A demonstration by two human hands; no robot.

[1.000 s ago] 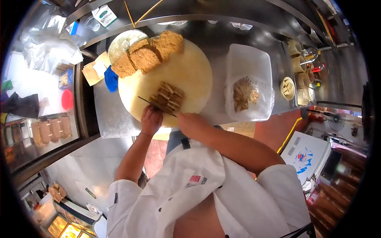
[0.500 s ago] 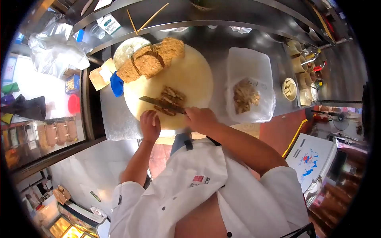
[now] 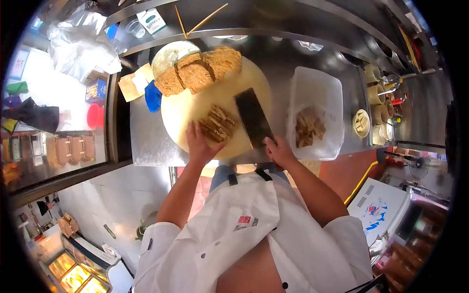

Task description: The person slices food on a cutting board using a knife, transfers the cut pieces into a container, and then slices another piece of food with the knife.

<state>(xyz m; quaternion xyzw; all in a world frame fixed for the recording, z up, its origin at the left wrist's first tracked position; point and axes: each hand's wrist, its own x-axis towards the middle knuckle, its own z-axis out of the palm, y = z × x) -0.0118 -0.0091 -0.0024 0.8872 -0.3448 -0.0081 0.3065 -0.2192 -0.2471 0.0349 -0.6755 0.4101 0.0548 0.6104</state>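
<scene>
A wide, dark-bladed cleaver (image 3: 253,116) is gripped by its handle in my right hand (image 3: 279,150), its broad face turned up over the right part of the round cutting board (image 3: 171,119). My left hand (image 3: 201,142) lies with fingers spread against the near left side of a pile of sliced brown strips (image 3: 218,123). Large brown, crumbly-crusted slabs (image 3: 198,74) rest at the back of the board, in front of a round pale container (image 3: 171,52). What the slabs and strips are made of, I cannot tell.
Right of the board stands a clear plastic tub (image 3: 316,90) with cut strips inside. A small bowl of pale pieces (image 3: 361,123) and several seasoning pots (image 3: 376,95) line the right end. A blue cloth (image 3: 152,95) lies at the left, and chopsticks (image 3: 207,20) sit on the shelf.
The cleaver has lifted off the strips and swung right, its blade now turned broadside. My left hand has opened and moved up against the strips, which are gathered closer together.
</scene>
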